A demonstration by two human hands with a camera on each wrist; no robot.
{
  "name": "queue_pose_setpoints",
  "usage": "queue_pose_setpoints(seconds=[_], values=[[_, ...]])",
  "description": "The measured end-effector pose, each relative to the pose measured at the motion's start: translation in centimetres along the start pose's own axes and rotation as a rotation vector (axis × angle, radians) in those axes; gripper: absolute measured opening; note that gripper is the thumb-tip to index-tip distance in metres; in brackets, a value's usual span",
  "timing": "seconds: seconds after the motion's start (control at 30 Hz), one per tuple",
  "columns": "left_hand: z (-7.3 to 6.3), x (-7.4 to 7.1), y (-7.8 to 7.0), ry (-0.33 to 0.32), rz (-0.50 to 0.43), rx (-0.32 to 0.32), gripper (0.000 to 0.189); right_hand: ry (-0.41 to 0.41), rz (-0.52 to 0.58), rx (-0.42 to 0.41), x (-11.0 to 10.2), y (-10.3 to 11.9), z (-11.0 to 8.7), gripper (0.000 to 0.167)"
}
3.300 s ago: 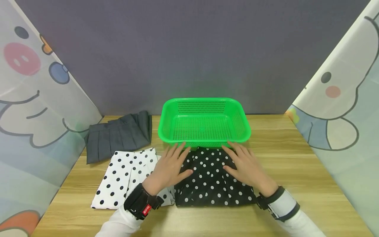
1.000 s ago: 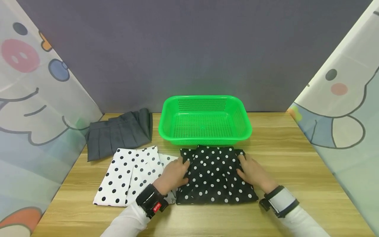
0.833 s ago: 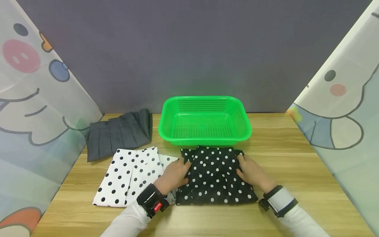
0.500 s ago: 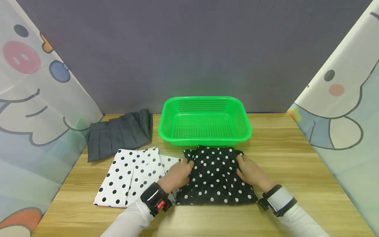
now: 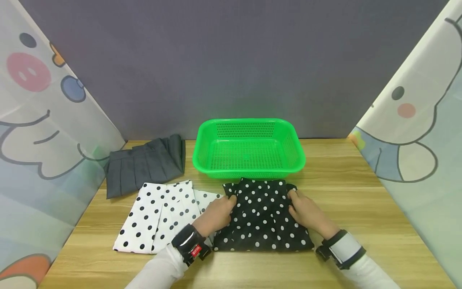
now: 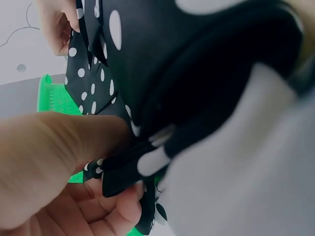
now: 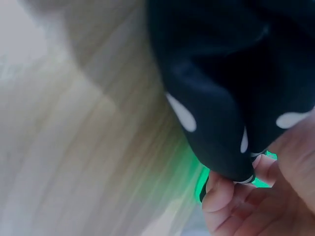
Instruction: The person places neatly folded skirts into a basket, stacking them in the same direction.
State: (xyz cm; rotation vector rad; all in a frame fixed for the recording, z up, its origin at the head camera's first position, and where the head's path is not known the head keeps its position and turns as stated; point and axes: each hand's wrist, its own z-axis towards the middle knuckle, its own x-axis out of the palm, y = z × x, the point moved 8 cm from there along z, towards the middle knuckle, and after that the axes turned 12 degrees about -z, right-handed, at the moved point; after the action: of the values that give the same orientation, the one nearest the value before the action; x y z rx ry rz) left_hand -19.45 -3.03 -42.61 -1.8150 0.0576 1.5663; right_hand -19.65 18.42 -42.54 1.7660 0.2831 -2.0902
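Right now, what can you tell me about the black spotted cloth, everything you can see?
The black cloth has scattered white dots and looks thin and soft, with folds running down it. It lies spread on the wooden table, in front of the green basket and right of the white spotted cloth. The left hand pinches its left side, the right hand its right. Whether it touches the basket is unclear.

the black dotted cloth (image 5: 258, 216) i pinch looks smooth, with a dull sheen. on the left, the white dotted cloth (image 5: 148, 216) and, farther, the pleated grey cloth (image 5: 142, 165) look matt. the far green basket (image 5: 249, 173) is glossy plastic; my table (image 5: 361, 224) shows smooth, faintly shiny wood grain.
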Motion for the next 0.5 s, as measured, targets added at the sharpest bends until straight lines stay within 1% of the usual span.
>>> queue_pose_setpoints(seconds=[0.1, 0.2, 0.33, 0.5], values=[[-0.3, -0.4, -0.1, -0.031, -0.028, 0.010, 0.031, -0.005, 0.017, 0.009, -0.4, 0.0, -0.3, 0.023], [-0.7, -0.8, -0.4, -0.061, -0.037, 0.028, 0.030, -0.016, 0.025, 0.019, -0.9, 0.0, -0.5, 0.024], [-1.4, -1.5, -1.0, -0.112, -0.027, 0.060, 0.031, -0.066, 0.014, 0.023, -1.9, 0.1, -1.0, 0.027], [-2.6, -2.4, -1.8, -0.160, -0.029, 0.074, 0.032, -0.140, -0.014, 0.013, -3.3, 0.5, -1.7, 0.030]])
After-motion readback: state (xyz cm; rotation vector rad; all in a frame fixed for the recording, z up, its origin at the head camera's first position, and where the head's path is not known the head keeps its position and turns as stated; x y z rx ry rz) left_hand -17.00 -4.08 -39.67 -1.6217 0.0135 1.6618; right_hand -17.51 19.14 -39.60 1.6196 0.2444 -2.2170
